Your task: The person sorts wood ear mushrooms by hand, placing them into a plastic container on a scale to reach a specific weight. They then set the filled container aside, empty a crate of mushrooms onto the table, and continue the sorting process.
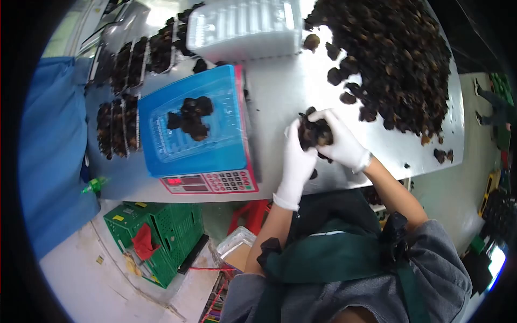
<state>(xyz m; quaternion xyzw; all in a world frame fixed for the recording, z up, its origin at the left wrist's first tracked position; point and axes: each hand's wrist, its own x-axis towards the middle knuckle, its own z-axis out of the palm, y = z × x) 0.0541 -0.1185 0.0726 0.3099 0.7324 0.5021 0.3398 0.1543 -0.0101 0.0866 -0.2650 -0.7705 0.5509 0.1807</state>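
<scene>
My left hand (pixel 298 161) and my right hand (pixel 344 141), both in white gloves, close around a clump of dark brown mushrooms (pixel 313 133) above the metal table. On the left, a digital scale (pixel 232 182) carries a blue tray (pixel 156 116). Inside that tray lies a clear plastic tray (pixel 171 144) with several mushrooms (pixel 193 116) in it. A big heap of loose mushrooms (pixel 393 64) covers the table's right side.
A stack of clear plastic trays (pixel 245 29) stands at the back. Filled trays (pixel 117 125) line the left side. Green crates (pixel 175 237) sit on the floor below the metal table (pixel 277 94). At the far right a person's legs (pixel 487 102) show.
</scene>
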